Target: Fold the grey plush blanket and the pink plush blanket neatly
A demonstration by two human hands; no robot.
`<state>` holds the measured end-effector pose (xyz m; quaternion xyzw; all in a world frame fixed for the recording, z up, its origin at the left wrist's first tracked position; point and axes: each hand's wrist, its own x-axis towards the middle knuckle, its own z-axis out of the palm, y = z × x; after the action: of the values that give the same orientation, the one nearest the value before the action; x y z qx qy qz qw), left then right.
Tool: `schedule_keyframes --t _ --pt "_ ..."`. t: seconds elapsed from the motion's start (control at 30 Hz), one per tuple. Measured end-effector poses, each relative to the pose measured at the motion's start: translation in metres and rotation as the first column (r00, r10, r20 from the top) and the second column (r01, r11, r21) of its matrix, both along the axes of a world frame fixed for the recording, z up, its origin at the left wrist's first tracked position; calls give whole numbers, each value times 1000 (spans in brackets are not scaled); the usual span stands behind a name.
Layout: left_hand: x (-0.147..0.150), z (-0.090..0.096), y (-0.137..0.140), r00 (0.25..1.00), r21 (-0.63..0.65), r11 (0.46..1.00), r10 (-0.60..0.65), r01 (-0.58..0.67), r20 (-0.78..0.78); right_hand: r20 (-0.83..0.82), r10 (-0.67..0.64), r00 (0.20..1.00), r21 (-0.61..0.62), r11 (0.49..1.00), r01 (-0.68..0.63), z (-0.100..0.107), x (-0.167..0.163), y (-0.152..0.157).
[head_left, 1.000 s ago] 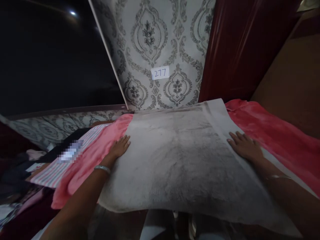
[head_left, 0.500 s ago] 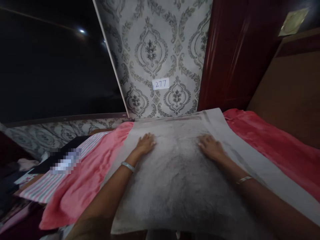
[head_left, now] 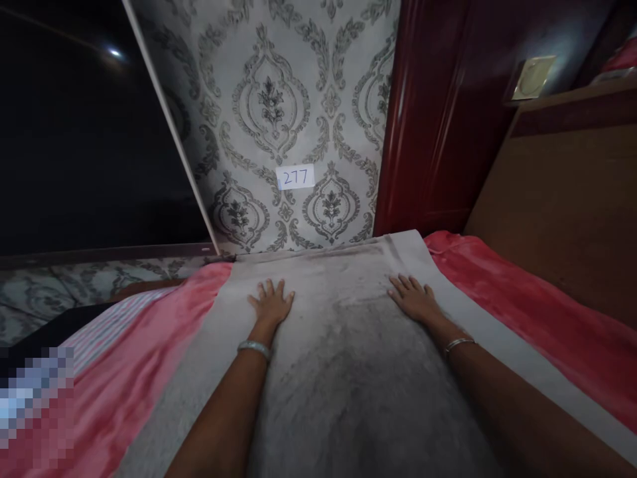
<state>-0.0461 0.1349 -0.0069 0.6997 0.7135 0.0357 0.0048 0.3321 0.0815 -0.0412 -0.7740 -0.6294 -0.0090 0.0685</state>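
A grey plush cloth [head_left: 343, 358] with a lighter border lies spread out in front of me, its far edge close to the patterned wall. Flat on its left part rests my left hand [head_left: 271, 304], fingers spread wide. My right hand [head_left: 412, 297] lies on the right part of the same cloth, palm down and fingers stretched out. Neither hand grips anything. Under the grey cloth a red plush blanket [head_left: 527, 292] shows on the right, and its pinkish part [head_left: 184, 332] shows on the left.
A large dark screen [head_left: 84, 146] stands at the left. A paper marked 277 [head_left: 295, 176] is on the wallpaper. On the right are a dark red wooden panel [head_left: 423, 133] and a brown board [head_left: 562, 192]. Striped fabric [head_left: 119, 318] lies at the left edge.
My left hand has shifted left across the grey cloth and its fingers have spread. My right hand stays on the cloth, its fingers straighter. The view has turned slightly right.
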Motion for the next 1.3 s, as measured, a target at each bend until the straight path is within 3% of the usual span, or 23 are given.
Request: schedule_keyframes --t 0.1,0.2,0.27,0.33,0.4,0.43,0.53,0.63,0.7,1.03,1.3 --pt "-3 -3 0 1000 58 998 -22 23 -7 -7 -40 999 25 999 40 -1 8 9" --pt "3 -4 -3 976 46 975 -218 216 22 3 -85 996 105 991 84 1 14 23" --pt "14 -4 -6 897 20 900 -436 435 74 12 -109 994 202 974 104 8 19 36" --pt "30 -5 -10 782 3 788 -611 615 122 29 -102 994 277 957 90 20 23 52" --pt "43 -5 -14 706 -14 712 -695 702 136 62 -63 996 307 951 41 34 27 70" --pt "48 -6 -15 700 -25 704 -702 710 130 80 -42 996 311 950 15 41 28 79" --pt "49 -5 -15 790 -42 789 -609 613 77 122 15 992 307 950 -52 58 29 104" --pt "41 -6 -9 916 -25 915 -401 402 23 163 81 983 288 949 -126 65 28 124" --pt "34 -8 -5 955 -4 955 -296 296 13 183 110 977 275 948 -159 66 27 134" --pt "32 -11 -5 969 17 969 -248 248 9 247 32 969 295 949 -106 64 25 158" --pt "30 -10 -6 974 72 971 -226 227 -16 346 95 933 285 937 -201 74 21 143"
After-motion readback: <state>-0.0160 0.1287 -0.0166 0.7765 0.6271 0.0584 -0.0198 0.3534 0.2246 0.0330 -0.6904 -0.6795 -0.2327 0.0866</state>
